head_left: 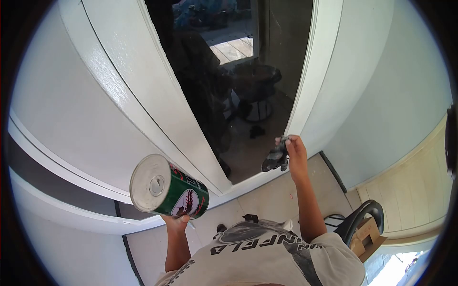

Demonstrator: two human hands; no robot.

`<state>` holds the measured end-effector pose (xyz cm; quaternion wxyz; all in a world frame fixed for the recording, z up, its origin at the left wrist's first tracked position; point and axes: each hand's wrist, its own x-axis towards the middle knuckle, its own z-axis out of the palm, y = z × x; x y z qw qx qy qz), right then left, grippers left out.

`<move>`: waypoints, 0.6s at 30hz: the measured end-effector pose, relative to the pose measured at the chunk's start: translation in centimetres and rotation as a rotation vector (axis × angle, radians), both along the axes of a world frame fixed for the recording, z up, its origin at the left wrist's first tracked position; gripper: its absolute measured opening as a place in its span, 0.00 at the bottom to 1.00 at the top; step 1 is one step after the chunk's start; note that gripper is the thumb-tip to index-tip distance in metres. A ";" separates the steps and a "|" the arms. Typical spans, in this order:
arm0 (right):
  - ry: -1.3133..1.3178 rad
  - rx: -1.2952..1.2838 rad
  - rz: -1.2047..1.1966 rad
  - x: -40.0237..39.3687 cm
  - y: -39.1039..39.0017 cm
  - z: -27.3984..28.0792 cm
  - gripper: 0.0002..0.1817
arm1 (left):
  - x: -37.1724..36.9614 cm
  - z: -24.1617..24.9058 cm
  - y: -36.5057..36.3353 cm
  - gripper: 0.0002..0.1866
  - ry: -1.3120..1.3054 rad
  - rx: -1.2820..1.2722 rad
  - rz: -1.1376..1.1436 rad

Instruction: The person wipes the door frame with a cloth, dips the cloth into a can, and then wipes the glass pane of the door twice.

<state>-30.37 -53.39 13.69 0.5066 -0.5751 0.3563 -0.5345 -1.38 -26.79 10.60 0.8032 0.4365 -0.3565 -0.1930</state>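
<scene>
My left hand (177,223) holds up a large green can (195,191) from below. The can is tilted, with its pale round end (149,183) facing up and to the left. A picture in a white oval and some red and dark print show on its side. My right hand (296,148) pinches a dark, crumpled cloth (275,158), black and grey, that hangs down from the fingertips. The cloth is in front of the lower right part of a dark glass panel (248,138), close to its white frame (304,102).
White door frames and a pale wall (381,95) surround the glass, which reflects a room. On the tiled floor (257,200) at lower right are a black curved chair part (369,209) and an open cardboard box (366,240). A light wooden surface (405,190) stands at right.
</scene>
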 end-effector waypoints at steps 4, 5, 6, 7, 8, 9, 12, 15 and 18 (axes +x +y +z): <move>0.614 -0.248 -0.193 -0.2 0.5 -1.3 0.06 | -0.5 0.3 0.0 0.68 0.032 0.014 0.027; 0.611 -0.253 -0.189 -0.3 0.3 -1.2 0.06 | -0.5 0.4 0.1 0.68 0.040 0.012 0.040; 0.840 -0.192 -0.255 -0.2 0.1 -0.7 0.05 | -0.5 0.3 0.2 0.68 0.039 0.008 0.048; 1.069 -0.128 -0.322 -0.2 -0.1 -0.4 0.04 | -0.4 0.1 0.2 0.68 0.016 0.009 0.068; 1.068 -0.136 -0.322 -0.4 -0.7 -0.5 0.04 | -0.4 -0.1 0.2 0.68 -0.006 0.008 0.086; 1.091 -0.147 -0.327 -0.6 -1.5 -0.8 0.05 | -0.4 -0.2 0.3 0.68 -0.006 0.000 0.087; 0.839 -0.158 -0.150 -2.2 -4.4 0.3 0.09 | -0.8 0.3 0.5 0.72 0.013 0.050 0.097; 0.377 -0.082 0.073 -1.0 -5.6 7.3 0.17 | -1.3 1.0 0.0 0.73 0.054 0.039 0.106; 0.079 -0.205 0.186 0.2 -6.9 16.6 0.18 | -1.3 1.2 0.0 0.73 0.040 0.036 0.113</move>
